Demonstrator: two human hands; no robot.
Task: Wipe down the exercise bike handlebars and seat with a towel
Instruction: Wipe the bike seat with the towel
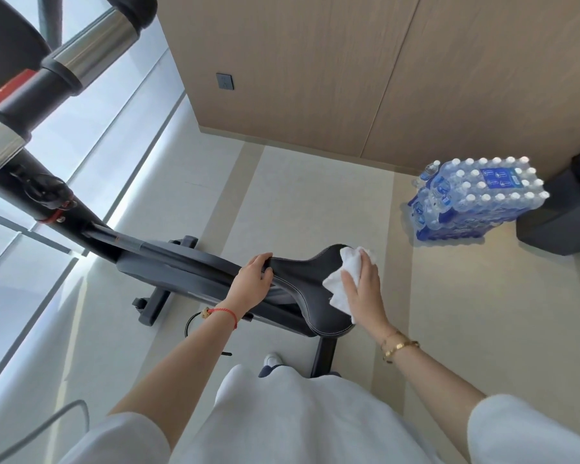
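- Towel is white, soft and light, bunched under the right hand, which presses it with fairly straight fingers onto the wide rear end of the seat.
- Left hand grips the narrow nose of the seat, fingers curled round its edge (likely steadying it).
- Seat lies between both hands; its dark stitched cover looks smooth, padded and probably slick, so a flat palm suits it better than a pinch.
- Handlebars sit well beyond the left hand, shiny and rigid.
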